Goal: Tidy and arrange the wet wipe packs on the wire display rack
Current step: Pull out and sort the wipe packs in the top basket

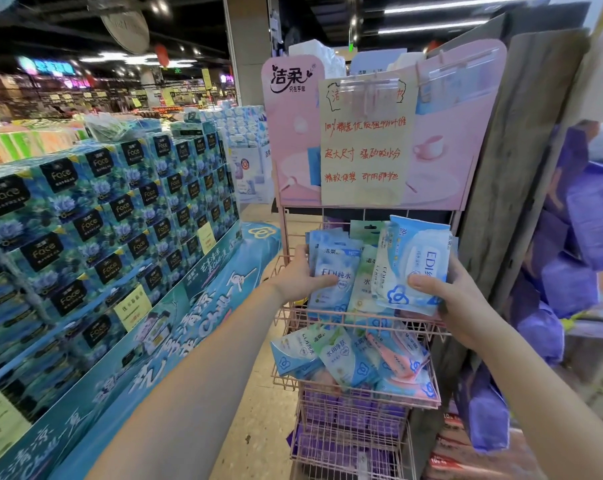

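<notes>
Both hands are in the top basket (355,318) of the pink wire rack (362,427), squaring up the upright wet wipe packs. The left hand (298,277), at about nine o'clock of the bundle, is closed on the slim blue pack (333,271) at the front left, thumb across its face and fingers behind; to its right a pale green pack (364,282) stands wedged between neighbours, and at three o'clock the right hand (449,292) clamps the large blue pack (411,265), thumb on the lower front, fingers hidden behind it. That big pack tilts with its top toward one o'clock and rises above the rest. To do this step well, I judge the hands should press inward together so the packs stand flush, then lower the big one until its bottom edge sits behind the front wire — faces forward, labels upright. Loose grip risks the slippery film sliding and the middle pack toppling forward. Counting in the top basket: one large blue pack, one green, and at least two slim blue ones on the left, with more edges behind that I cannot separate. Below, at six o'clock, the second basket (359,382) holds a jumbled heap (348,358) of roughly six or seven packs — blue, green and one or two pink — lying flat and overlapping. The lowest baskets hold purple packs (341,410), too blurred to count.
</notes>
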The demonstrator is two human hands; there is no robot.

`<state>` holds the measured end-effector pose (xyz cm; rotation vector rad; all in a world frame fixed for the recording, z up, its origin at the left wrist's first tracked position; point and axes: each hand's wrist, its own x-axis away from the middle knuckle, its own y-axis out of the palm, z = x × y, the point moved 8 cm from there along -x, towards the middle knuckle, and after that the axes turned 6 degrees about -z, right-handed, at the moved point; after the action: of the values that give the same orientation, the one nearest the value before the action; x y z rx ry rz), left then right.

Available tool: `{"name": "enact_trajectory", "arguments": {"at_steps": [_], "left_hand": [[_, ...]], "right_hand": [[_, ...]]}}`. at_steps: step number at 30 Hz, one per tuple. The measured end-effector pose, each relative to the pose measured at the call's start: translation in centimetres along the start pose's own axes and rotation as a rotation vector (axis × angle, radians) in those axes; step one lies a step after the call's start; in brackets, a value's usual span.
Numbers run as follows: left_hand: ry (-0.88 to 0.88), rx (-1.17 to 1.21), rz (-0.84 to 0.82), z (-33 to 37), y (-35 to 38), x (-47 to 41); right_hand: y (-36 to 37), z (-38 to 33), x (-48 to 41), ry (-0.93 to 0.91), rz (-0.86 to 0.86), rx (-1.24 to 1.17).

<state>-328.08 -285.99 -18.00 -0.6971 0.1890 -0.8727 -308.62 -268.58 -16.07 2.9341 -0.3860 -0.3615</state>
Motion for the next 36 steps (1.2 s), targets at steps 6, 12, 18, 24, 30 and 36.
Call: {"name": "enact_trajectory", "arguments": {"at_steps": [6,12,18,24,30,36], "left_hand": [[-0.020,-0.035,0.035,-1.8,-1.6,-0.4],[0.009,0.052,0.190,-2.0,-3.8,0.5],[0.169,0.501,0.286,-0.7,-7.3,4.0],[0.145,0.553,0.029,-0.3,-7.1,5.2],[0.206,0.666,0.081,-2.1,-7.4,5.1],[0.167,0.771,0.069,-4.1,-6.9,4.7]], "right_hand": [[3.1,0.2,-1.1,-0.003,-0.034,-0.039],[6.9,0.7,-2.6,-0.010,-0.054,-0.037],[10.5,1.2,-4.4,-0.022,-0.101,-0.007],[14.2,2.1,-6.0,0.001,-0.101,-0.027],[15.3,3.1,-6.5,0.048,-0.135,0.006],[15.1,3.8,-6.6,0.070,-0.063,0.111]]}}
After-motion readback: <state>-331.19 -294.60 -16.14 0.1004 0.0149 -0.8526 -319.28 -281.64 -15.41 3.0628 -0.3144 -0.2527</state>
